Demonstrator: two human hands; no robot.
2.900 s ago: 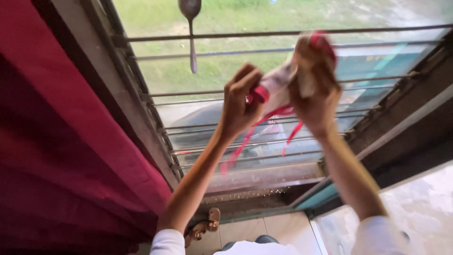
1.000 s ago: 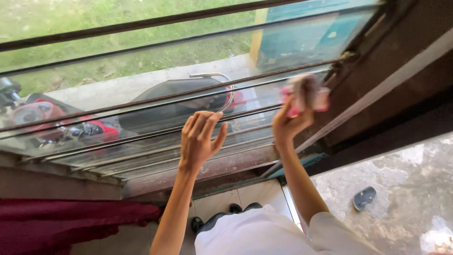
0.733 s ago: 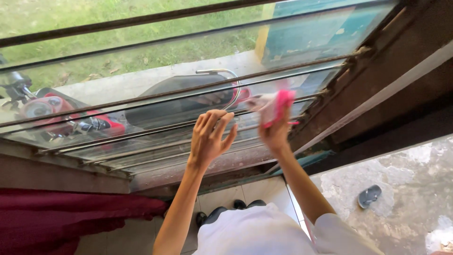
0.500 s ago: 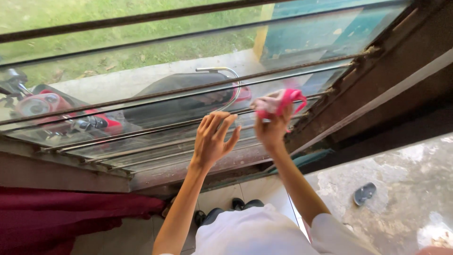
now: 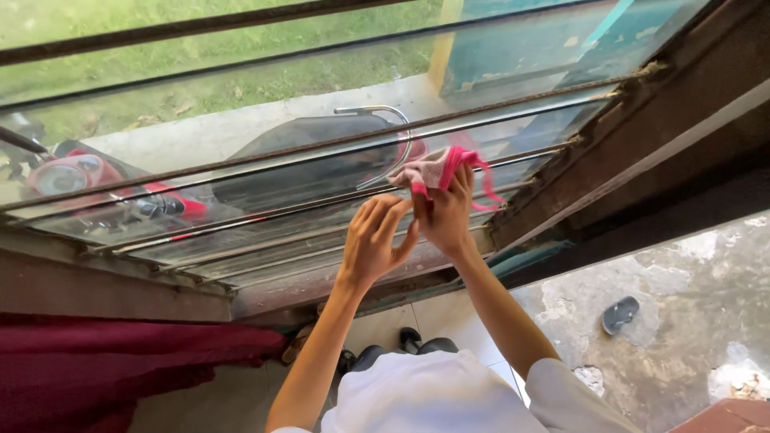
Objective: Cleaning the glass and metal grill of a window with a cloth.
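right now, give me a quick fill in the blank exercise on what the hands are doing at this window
1. The right hand holds a pink and white ____ against the window bars.
2. The left hand is open and holds ____.
3. Outside, beyond the glass, stands a parked ____.
4. The curtain at lower left is dark ____.

Missing words: cloth; nothing; scooter; red

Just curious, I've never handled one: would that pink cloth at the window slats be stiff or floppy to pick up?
Probably floppy: the cloth is bunched in the right hand, and a thin strip of it droops loose. It is likely light, since fingertips alone hold it up. It looks unlikely to slip, being crumpled in the grip.
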